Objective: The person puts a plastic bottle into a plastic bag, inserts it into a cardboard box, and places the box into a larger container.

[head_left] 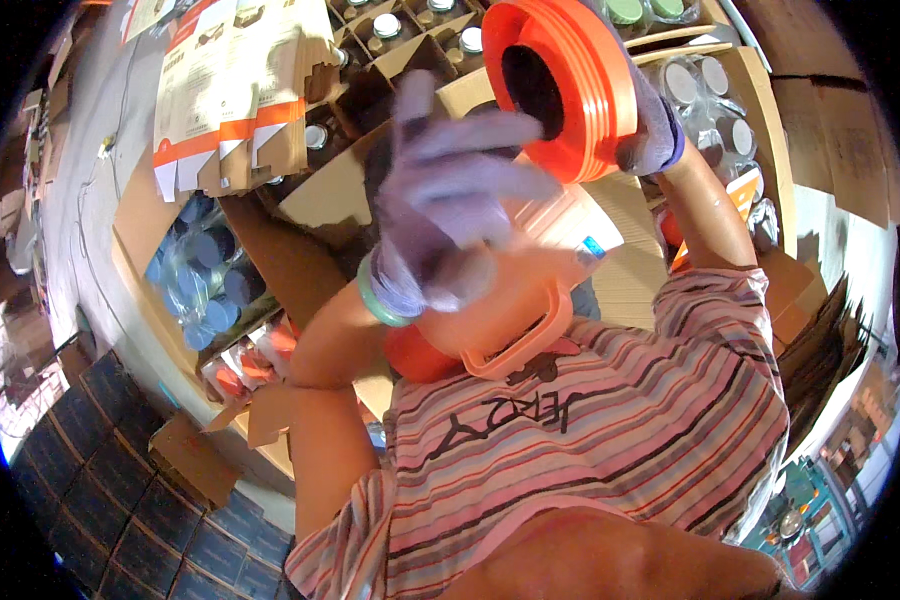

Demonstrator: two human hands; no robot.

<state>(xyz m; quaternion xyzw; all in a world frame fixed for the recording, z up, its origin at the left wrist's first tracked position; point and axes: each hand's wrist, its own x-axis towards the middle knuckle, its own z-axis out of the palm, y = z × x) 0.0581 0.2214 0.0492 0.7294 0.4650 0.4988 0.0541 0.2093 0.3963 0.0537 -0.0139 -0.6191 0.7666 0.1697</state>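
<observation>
My right hand (654,135), in a pale glove with a purple cuff, grips a stack of nested round orange plastic pieces (595,90) from its right side. A dark round centre shows on the stack's face. My left hand (440,200), gloved and with a green cuff, is blurred by motion. Its fingers are spread, pointing up and toward the stack, and I see nothing held in them. Below it, in front of my chest, sits a light orange plastic container (505,325) with a loop handle. A darker red-orange round piece (422,355) lies beside it.
Folded printed cartons (240,110) lie at the upper left. A divided cardboard box (370,75) holds white-capped jars. Plastic-wrapped blue-lidded jars (205,270) stand left, wrapped jars with pale lids (710,100) right. Dark stacked boxes (120,480) fill the lower left.
</observation>
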